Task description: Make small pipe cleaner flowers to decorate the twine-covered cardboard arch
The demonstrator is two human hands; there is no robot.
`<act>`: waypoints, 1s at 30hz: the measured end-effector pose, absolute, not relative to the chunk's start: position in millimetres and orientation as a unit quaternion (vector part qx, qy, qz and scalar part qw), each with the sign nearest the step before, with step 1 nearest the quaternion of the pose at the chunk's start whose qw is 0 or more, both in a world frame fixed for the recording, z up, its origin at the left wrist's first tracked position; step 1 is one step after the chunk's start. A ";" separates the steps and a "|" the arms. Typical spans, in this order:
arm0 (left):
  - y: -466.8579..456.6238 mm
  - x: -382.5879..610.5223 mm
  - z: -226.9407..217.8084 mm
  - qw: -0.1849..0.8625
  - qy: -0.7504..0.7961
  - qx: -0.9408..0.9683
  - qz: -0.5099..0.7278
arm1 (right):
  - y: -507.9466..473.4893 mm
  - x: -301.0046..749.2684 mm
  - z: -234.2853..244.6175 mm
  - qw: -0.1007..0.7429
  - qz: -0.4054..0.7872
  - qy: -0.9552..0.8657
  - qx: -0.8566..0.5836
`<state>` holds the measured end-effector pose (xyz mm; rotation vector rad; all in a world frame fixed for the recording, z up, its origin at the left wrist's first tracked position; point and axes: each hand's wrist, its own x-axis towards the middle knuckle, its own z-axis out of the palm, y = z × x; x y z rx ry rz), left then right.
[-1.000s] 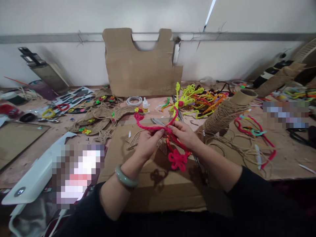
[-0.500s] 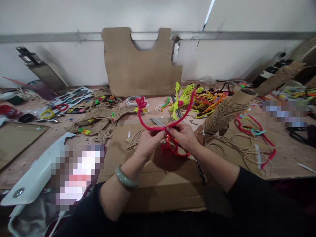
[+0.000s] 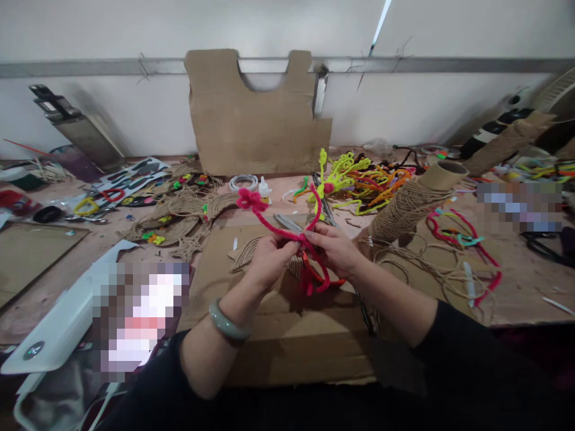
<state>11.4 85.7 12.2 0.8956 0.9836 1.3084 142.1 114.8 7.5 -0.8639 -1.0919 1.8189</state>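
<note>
Low centre, cardboard (image 3: 287,365) covers the surface (image 3: 530,290), perhaps shielding it. Mid-frame, the left hand (image 3: 269,260) and right hand (image 3: 339,249) pinch the pink stem (image 3: 268,224) where its strands meet, apparently to steady it. Scissors (image 3: 288,224) show there; whether held is unclear. Right of centre, twine (image 3: 398,209) wraps a tube (image 3: 444,172), likely against tangling.

Craft workshop: cluttered workbench (image 3: 523,278), twine roll (image 3: 402,211), colourful pipe cleaners (image 3: 381,187)
</note>
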 end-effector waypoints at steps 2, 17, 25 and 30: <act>85.7 11.3 11.9 0.600 0.422 0.380 0.563 | 115.2 142.3 6.5 0.415 0.727 -0.427 -0.341; 92.6 2.9 1.6 0.604 0.434 0.332 0.580 | 118.0 143.1 8.2 0.382 0.648 -0.541 -0.375; 98.7 -6.8 6.9 0.557 0.461 0.294 0.625 | 141.6 167.7 3.5 0.292 0.606 -0.627 -0.393; 103.7 -13.4 7.3 0.515 0.457 0.297 0.661 | 153.6 183.8 6.9 0.223 0.593 -0.638 -0.437</act>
